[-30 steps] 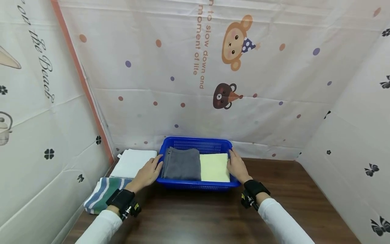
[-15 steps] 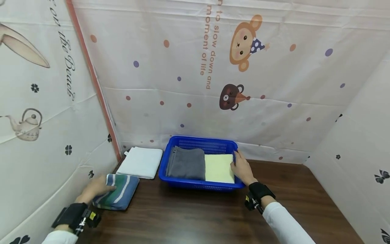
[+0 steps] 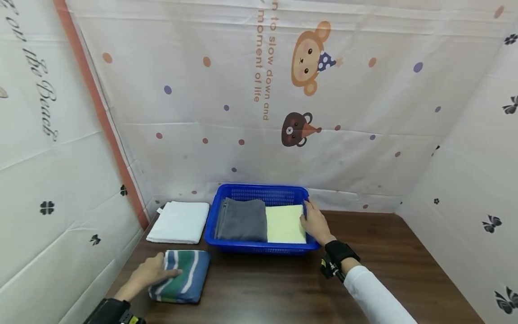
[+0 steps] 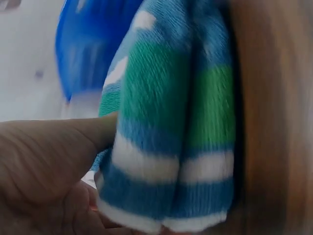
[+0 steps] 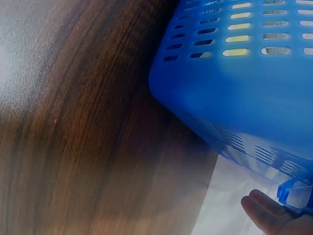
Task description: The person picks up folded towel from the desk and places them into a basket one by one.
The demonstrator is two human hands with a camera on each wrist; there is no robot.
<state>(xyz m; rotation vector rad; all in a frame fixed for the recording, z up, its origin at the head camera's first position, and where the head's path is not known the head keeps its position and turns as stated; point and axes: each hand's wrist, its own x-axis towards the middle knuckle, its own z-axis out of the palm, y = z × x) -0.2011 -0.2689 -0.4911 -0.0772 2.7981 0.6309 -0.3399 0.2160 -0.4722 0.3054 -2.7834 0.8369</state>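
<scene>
A dark wood-grain tabletop (image 3: 372,256) meets a creased white back sheet (image 3: 194,108) printed with coloured dots (image 3: 167,90), a monkey head (image 3: 306,58), a brown bear head (image 3: 294,129) and lettering (image 3: 259,49), all turned sideways. An orange stripe (image 3: 101,114) runs down the left corner. The left sheet (image 3: 60,171) bears script (image 3: 44,96) and four-leaf clovers (image 3: 46,207); the right sheet (image 3: 457,180), dark bows (image 3: 491,223). Pale glare (image 3: 261,297) shines on the wood.

My right fingers (image 5: 263,213) have room right of the blue basket (image 3: 259,247); a printed sheet (image 3: 348,108) blocks behind it, a white towel (image 3: 180,222) left.
</scene>
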